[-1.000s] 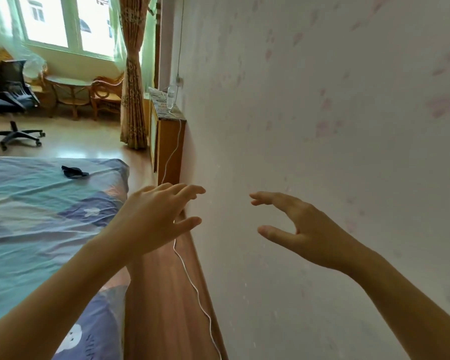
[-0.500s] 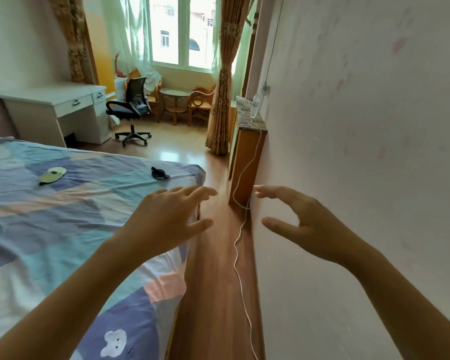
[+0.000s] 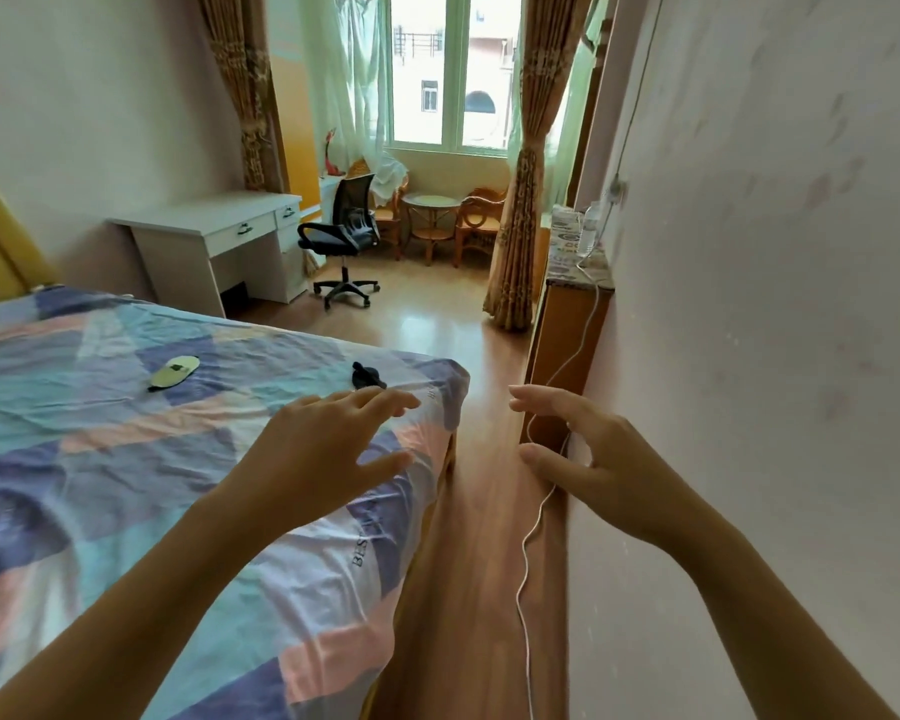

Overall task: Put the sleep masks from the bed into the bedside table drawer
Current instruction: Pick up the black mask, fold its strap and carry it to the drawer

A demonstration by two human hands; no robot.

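Observation:
Two sleep masks lie on the patchwork bed (image 3: 126,459). A pale yellow-green sleep mask (image 3: 174,372) rests near the bed's middle. A crumpled black sleep mask (image 3: 367,377) sits close to the bed's far right corner. My left hand (image 3: 328,454) hovers over the bed with its fingers spread and empty, its fingertips just short of the black mask. My right hand (image 3: 598,465) is held out over the floor beside the wall, fingers loosely spread, holding nothing. No bedside table drawer shows in the head view.
A narrow strip of wood floor (image 3: 468,563) runs between the bed and the pink wall (image 3: 775,356). A white cable (image 3: 528,537) trails along it to a wooden cabinet (image 3: 567,335). A white desk (image 3: 219,241), black office chair (image 3: 346,236) and wicker chairs stand farther off by the window.
The view has swung left, from the wall toward the bed. The yellow-green mask, the desk and more of the bed came into sight. Both hands stay open and raised.

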